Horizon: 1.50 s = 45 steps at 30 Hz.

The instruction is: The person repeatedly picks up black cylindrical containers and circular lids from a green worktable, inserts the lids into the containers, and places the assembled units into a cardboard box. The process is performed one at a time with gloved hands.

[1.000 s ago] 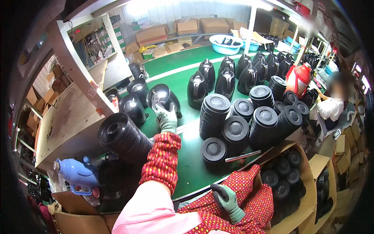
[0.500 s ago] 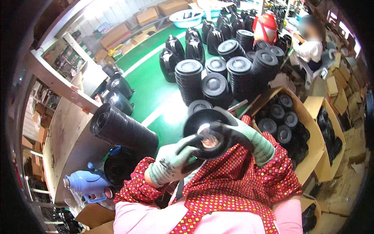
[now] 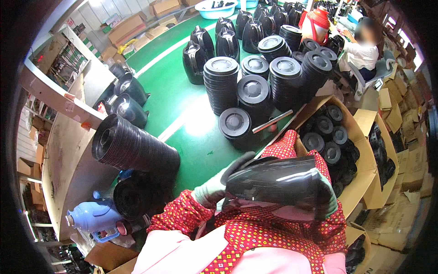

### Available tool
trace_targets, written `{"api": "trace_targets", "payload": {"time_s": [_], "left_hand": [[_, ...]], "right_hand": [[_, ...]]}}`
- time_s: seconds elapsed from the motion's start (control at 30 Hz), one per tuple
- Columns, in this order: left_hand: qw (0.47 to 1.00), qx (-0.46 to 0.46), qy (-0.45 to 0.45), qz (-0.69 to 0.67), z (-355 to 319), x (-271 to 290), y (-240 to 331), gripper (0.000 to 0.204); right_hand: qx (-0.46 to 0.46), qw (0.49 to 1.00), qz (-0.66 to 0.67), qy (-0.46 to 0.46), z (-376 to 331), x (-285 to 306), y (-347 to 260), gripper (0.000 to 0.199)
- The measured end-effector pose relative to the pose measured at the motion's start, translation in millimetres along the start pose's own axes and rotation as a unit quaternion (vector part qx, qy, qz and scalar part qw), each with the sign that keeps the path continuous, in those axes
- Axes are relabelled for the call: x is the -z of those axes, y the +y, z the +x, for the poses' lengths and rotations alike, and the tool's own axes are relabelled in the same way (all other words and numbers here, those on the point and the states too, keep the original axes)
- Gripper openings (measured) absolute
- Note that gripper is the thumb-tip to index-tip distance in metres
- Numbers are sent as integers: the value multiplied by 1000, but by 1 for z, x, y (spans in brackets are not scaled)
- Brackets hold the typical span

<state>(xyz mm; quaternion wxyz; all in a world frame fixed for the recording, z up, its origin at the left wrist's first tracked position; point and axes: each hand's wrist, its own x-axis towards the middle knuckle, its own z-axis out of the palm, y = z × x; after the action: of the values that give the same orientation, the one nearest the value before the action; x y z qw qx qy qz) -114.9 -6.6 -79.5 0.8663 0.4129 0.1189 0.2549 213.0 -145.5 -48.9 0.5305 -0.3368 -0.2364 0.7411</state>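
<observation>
A glossy black, tapered plastic jug shell (image 3: 273, 182) lies sideways in front of my chest, held between both hands. My left hand (image 3: 223, 180), in a pale green glove with dark fingers, grips its left end, the fingers running over its top. Around the wider right end my right hand (image 3: 327, 196) is wrapped, partly hidden behind the shell. Just beyond, on the green table, stand stacks of round black plastic parts (image 3: 221, 80), with a shorter one (image 3: 235, 123) nearest my hands.
A long stack of black rings (image 3: 137, 144) leans at the left, above a blue thermos flask (image 3: 96, 215). Black jugs (image 3: 194, 61) and a red-and-white jug (image 3: 315, 25) stand farther back. Right, a cardboard box (image 3: 365, 171) holds black parts. A person (image 3: 361, 50) sits far right.
The shell has turned from its round open end facing up to lying sideways. My right hand has moved lower and to the right, onto its wider end. The view has shifted slightly.
</observation>
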Motion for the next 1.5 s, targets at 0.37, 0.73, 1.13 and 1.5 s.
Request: {"api": "trace_targets", "payload": {"time_s": [0.37, 0.73, 1.13, 1.5], "left_hand": [[966, 18, 130, -221, -35, 65, -54, 77], [897, -18, 178, -405, -77, 93, -66, 55], [920, 38, 118, -373, -29, 78, -67, 50], [979, 89, 18, -182, 9, 36, -60, 53]], "right_hand": [[166, 759, -629, 16, 200, -50, 14, 76], [89, 482, -861, 139, 290, -64, 86, 100], [298, 715, -632, 7, 130, -89, 5, 102], [315, 707, -628, 80, 31, -80, -12, 107]]}}
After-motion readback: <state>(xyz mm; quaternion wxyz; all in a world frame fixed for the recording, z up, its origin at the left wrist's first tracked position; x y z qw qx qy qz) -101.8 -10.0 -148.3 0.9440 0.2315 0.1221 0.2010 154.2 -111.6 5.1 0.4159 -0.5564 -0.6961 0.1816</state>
